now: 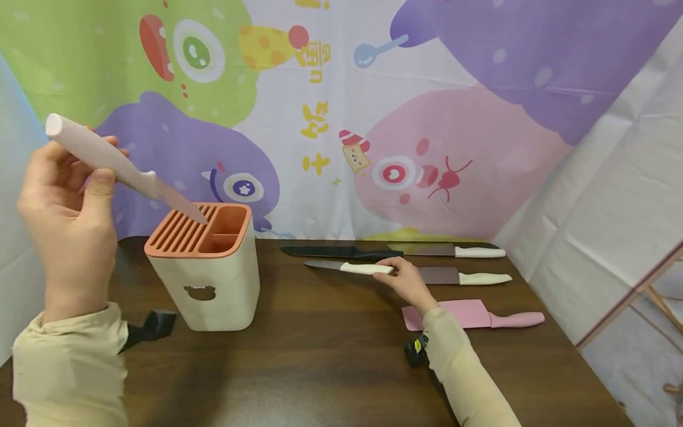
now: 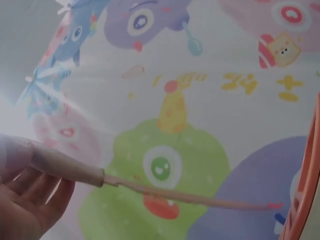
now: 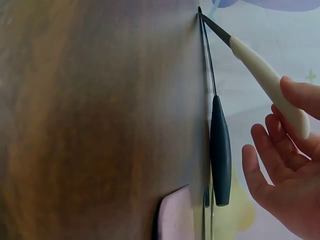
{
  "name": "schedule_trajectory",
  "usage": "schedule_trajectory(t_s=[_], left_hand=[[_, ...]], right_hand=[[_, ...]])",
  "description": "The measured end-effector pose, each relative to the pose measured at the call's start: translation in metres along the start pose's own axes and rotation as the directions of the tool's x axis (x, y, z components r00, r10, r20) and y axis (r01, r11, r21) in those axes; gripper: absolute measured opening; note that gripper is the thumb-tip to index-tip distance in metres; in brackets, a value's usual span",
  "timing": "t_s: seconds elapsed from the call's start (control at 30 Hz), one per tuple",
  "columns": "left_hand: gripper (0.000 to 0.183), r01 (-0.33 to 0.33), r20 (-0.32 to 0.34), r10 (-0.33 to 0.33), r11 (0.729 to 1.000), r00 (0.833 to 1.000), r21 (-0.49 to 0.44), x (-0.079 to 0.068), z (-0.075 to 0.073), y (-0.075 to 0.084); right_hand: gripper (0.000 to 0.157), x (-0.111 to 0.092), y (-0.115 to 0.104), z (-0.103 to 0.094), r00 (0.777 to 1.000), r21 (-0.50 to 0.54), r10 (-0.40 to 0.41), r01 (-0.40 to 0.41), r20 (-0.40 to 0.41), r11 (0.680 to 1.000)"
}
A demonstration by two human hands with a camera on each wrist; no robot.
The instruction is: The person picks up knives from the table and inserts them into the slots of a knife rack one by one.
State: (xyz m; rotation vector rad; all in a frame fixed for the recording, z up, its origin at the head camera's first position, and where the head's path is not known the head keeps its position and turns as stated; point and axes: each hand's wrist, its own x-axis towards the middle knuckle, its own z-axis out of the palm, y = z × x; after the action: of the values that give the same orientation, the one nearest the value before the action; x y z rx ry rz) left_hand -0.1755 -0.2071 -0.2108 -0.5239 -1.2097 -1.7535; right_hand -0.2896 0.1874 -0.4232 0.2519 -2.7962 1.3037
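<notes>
In the head view my left hand (image 1: 72, 222) grips a small pale pink knife (image 1: 104, 155) by its handle, the blade slanting down to the right. Its tip appears over the slots of a cream knife holder (image 1: 221, 296) with an orange top; whether it touches them I cannot tell. My right hand (image 1: 408, 283) pinches the handle end of a small white-handled knife (image 1: 365, 269). The right wrist view shows that knife (image 3: 262, 75) tilted, its handle raised, between thumb and fingers. A black knife (image 1: 341, 254) lies just behind it.
Two more white-handled knives (image 1: 480, 252) and a pink cleaver (image 1: 514, 320) lie to the right on the dark wooden table (image 1: 299, 379); my right forearm passes over the cleaver's blade end. A cartoon-printed cloth (image 1: 320, 201) hangs behind the table.
</notes>
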Motion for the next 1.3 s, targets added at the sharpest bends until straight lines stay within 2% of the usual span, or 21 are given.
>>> schedule_trajectory(t_s=[0.2, 0.37, 0.53, 0.7, 0.8, 0.87, 0.97, 1.03, 1.3], left_hand=[[0.03, 0.042, -0.068, -0.043, 0.999, 0.997, -0.012, 0.007, -0.011, -0.003], [0.031, 0.05, -0.105, -0.052, 0.999, 0.993, -0.019, 0.012, -0.018, -0.008], [0.034, 0.048, -0.119, -0.048, 0.999, 0.992, 0.002, 0.015, -0.021, -0.014], [0.032, 0.047, -0.114, -0.045, 0.999, 0.992, 0.012, 0.019, -0.024, -0.02], [0.031, 0.049, -0.109, -0.044, 0.998, 0.993, 0.044, 0.021, -0.026, -0.022], [0.032, 0.049, -0.11, -0.043, 0.997, 0.993, 0.055, 0.02, -0.027, -0.024], [0.033, 0.046, -0.112, -0.039, 0.997, 0.993, 0.056, 0.02, -0.028, -0.026], [0.033, 0.042, -0.112, -0.038, 0.998, 0.993, 0.035, 0.02, -0.028, -0.026], [0.031, 0.045, -0.098, -0.039, 0.998, 0.994, 0.052, 0.02, -0.027, -0.025]], right_hand=[[0.032, -0.001, 0.004, 0.002, 1.0, 0.009, 0.015, -0.015, 0.013, 1.0], [0.027, -0.003, 0.003, 0.003, 1.0, 0.01, -0.016, 0.016, -0.012, 1.0], [0.016, -0.004, -0.003, 0.007, 0.996, -0.042, -0.084, 0.084, 0.0, 0.996], [0.013, -0.003, -0.007, 0.01, 0.994, -0.097, -0.106, 0.105, -0.005, 0.99], [0.013, -0.004, -0.008, 0.011, 0.995, -0.116, -0.091, 0.095, 0.045, 0.989], [0.015, -0.005, -0.009, 0.013, 0.99, -0.134, -0.072, 0.088, 0.119, 0.987], [0.023, -0.008, -0.012, 0.015, 0.972, -0.154, -0.03, 0.068, 0.234, 0.986], [0.027, -0.01, -0.013, 0.016, 0.959, -0.175, -0.014, 0.066, 0.283, 0.982], [0.03, -0.011, -0.015, 0.018, 0.94, -0.189, -0.001, 0.069, 0.341, 0.98]])
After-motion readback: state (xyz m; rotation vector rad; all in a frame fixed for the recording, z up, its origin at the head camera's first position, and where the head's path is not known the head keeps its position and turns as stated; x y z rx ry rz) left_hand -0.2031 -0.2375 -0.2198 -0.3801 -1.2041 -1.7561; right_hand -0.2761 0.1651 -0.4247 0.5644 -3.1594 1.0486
